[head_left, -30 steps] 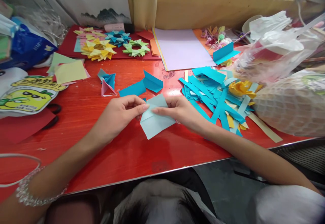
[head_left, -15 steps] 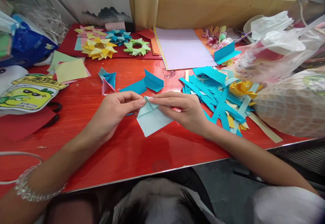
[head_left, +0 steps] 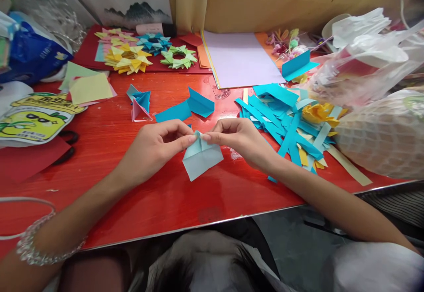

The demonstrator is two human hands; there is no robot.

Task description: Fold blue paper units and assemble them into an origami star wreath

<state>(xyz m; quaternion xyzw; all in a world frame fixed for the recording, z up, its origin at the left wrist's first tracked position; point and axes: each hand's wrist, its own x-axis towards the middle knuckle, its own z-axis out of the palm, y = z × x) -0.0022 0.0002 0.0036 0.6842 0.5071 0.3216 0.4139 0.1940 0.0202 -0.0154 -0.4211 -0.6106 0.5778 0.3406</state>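
Observation:
A pale blue sheet of folded paper [head_left: 202, 159] hangs between my hands, just above the red table [head_left: 185, 208]. Its top corners are folded in towards a peak, and a crease crosses it. My left hand [head_left: 162, 148] pinches the peak from the left between thumb and forefinger. From the other side, my right hand [head_left: 240, 139] pinches it close by, thumb on the near face. Behind my fingers lie creased blue paper pieces [head_left: 201, 104]. Left of them sits a small folded pink-and-blue paper piece [head_left: 141, 104].
Blue and yellow paper strips [head_left: 281, 124] are heaped at the right, beside a netted bag [head_left: 380, 137]. Several paper star rings [head_left: 128, 59] lie at the back left, with a lilac sheet [head_left: 240, 60] to their right. Yellow paper squares [head_left: 91, 88] lie at left.
My right hand's fingers, stretched across the paper's top earlier, are now curled into a pinch at the peak. More of the paper's right side shows.

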